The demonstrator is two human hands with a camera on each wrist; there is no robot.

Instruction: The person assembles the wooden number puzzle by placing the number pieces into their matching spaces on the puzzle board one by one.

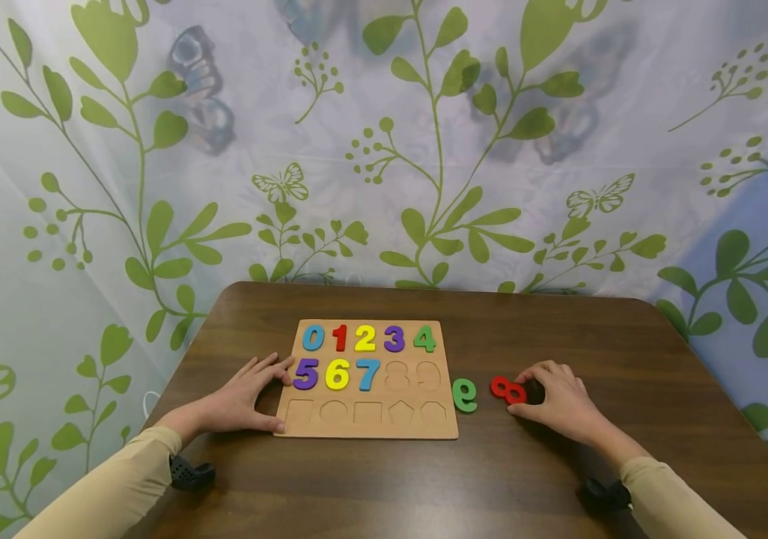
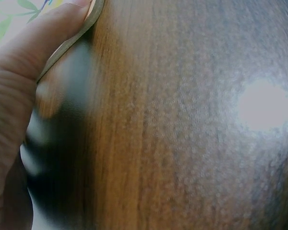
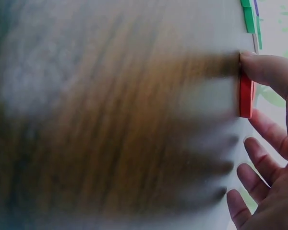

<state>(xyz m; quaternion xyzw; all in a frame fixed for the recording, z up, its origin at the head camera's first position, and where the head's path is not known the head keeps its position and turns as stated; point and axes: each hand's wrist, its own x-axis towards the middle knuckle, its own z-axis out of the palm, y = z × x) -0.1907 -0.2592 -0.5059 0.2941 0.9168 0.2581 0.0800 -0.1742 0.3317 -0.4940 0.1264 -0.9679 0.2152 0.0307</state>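
A wooden number puzzle board (image 1: 373,428) lies flat on the table, with the pieces 0 to 7 seated in its upper two rows. My left hand (image 1: 239,397) rests at its left edge, thumb (image 2: 53,33) by the near corner and fingers spread toward the purple 5 (image 1: 306,373). To the right, my right hand (image 1: 564,402) pinches a red number 8 piece (image 1: 501,387) between thumb and index finger; that piece (image 3: 246,96) shows edge-on in the right wrist view. Between board and right hand lies a green 9 piece (image 1: 465,395), turned around.
Two recesses at the right of the middle row, 8-shaped (image 1: 397,376) and 9-shaped (image 1: 428,376), hold no piece. Along the bottom row run shape recesses, among them a pentagon (image 1: 401,412). Behind the brown table (image 1: 559,322) hangs a leaf-patterned curtain (image 1: 330,135).
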